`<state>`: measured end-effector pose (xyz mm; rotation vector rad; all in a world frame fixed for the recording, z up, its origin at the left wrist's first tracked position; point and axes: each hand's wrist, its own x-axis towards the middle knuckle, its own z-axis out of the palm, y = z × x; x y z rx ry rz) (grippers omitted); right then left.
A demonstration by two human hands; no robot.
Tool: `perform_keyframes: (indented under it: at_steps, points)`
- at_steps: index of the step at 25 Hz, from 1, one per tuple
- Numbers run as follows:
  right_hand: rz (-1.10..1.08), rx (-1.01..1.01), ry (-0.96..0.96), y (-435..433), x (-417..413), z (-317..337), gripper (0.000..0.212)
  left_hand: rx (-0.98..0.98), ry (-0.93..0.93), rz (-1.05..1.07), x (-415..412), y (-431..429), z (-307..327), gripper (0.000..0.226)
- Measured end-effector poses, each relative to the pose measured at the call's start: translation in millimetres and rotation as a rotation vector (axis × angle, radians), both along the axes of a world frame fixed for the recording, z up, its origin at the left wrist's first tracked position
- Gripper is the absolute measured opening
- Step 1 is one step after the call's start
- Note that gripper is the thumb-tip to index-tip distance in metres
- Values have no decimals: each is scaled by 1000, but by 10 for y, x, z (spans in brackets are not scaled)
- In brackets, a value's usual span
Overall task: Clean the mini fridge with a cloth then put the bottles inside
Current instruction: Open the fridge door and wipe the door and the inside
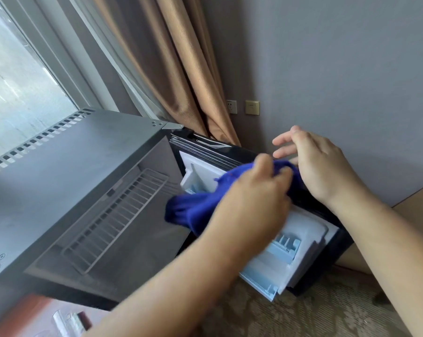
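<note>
Blue cloth (193, 211), clutched in the left hand (254, 198), lies on the fridge door (305, 237); right hand (322, 166) unclenched.

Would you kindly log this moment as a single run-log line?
stage: wiping | left hand: grips blue cloth against open fridge door lining | right hand: fingers straight, near door's top edge | wire shelf: no bottles

Left hand (254, 193), right hand (322, 166) bare; both forearms (181, 283) bare up to frame edge.
</note>
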<state>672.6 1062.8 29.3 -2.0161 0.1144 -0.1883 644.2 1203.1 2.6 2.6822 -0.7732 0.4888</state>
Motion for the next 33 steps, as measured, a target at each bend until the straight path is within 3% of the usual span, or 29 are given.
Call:
perform_keyframes:
  at_steps: [3, 5, 7, 10, 12, 16, 18, 20, 23, 26, 28, 30, 31, 33]
  points:
    - [-20, 22, -25, -27, -9, -32, 51, -106, -10, -102, -240, -262, -89, 13]
    - [-16, 24, -74, -41, -15, -52, 47, -234, 72, -71, -257, -182, -100, 30]
    - [-13, -17, -256, -64, -91, -34, 36, -419, 188, -50, -295, 16, -101, 47]
    - [48, -33, -557, -16, -441, 2, 22, -674, 186, 42, -362, 357, -84, 51]
    - [174, 84, -509, 120, -780, -114, 19, -947, 298, 102, -414, 556, -58, 53]
    - [365, -52, -31, 547, -1191, -524, 71, -1598, 731, -35, -558, 744, -93, 47]
    - [413, -73, 68, 697, -1169, -676, 50, -1710, 821, -112, -611, 776, -173, 49]
    - [375, -19, 86, 763, -1119, -726, 21, -1606, 700, -40, -611, 883, -319, 46]
    - [314, 203, 138, 817, -1086, -809, 12, -1240, 532, 177, -697, 973, -597, 36]
    - [324, 254, 243, 909, -1064, -827, 21, -1386, 844, -18, -858, 883, -764, 44]
    - [353, 305, 389, 907, -984, -780, 28, -1359, 880, 39, -872, 853, -847, 52]
    - [421, 178, 434, 824, -920, -650, 28, -1254, 746, 224, -821, 850, -873, 31]
    - [437, -15, 342, 773, -884, -569, 27, -1256, 689, 312, -769, 875, -883, 20]
    - [333, -367, -29, 681, -772, -386, 19, -1360, 608, 410, -592, 970, -852, 19]
